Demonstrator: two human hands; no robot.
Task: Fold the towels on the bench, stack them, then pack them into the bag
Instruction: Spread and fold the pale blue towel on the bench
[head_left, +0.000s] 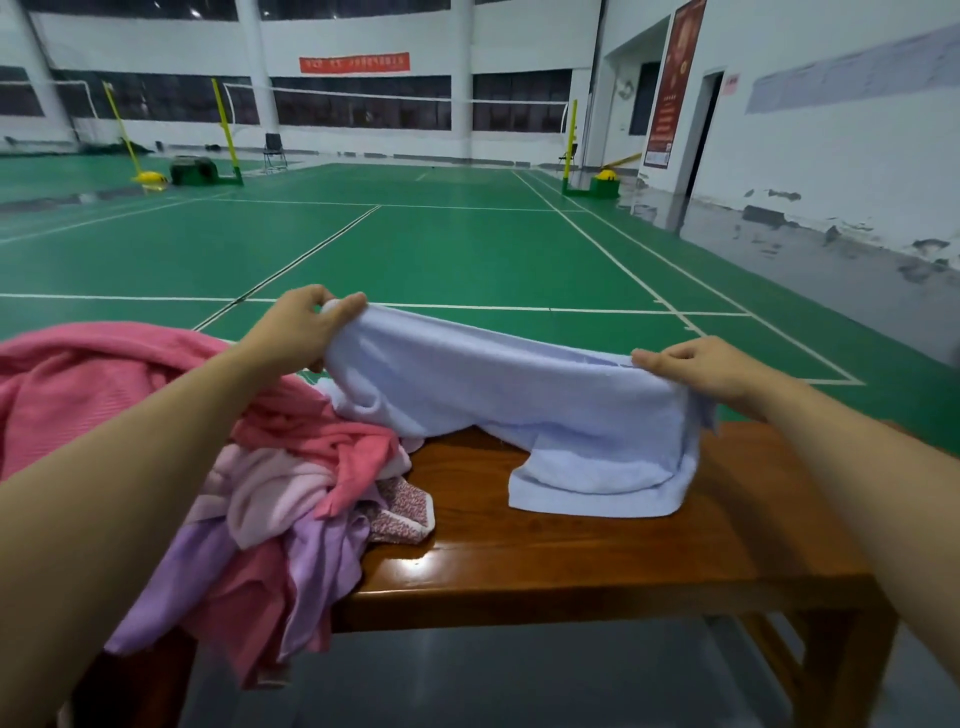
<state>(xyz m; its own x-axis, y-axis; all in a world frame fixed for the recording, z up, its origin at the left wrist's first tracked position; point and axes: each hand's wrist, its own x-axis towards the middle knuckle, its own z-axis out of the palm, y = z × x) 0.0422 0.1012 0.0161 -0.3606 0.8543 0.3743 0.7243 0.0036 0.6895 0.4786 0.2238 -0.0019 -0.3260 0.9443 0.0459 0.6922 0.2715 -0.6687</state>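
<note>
A pale blue terry towel (524, 410) is held up over the middle of a glossy brown wooden bench (571, 551), at about the centre of the view. Its top edge is stretched between two hands, sagging slightly in the middle; its lower end droops and rests on the bench top at about five o'clock from the centre.

The left hand (301, 325), at about ten o'clock from the towel, has its fingers and thumb curled tight round one bunched upper corner. The right hand (711, 369), at three o'clock, pinches the other upper corner between thumb and curled fingers.

The step in hand looks like opening the towel out for its first fold. To do it well, the bunched left corner probably wants shaking loose so the edge runs straight, then both corners should be kept level, the towel lowered flat on the bare wood and the edges matched before creasing.

At eight o'clock, covering the bench's left end, lies a heap of unfolded towels (270, 493) in deep pink, pale pink, lilac and a small speckled print. The blue towel touches it, so the fold is best kept clear of it. No bag is visible. Beyond lies a green badminton court (441, 249).
</note>
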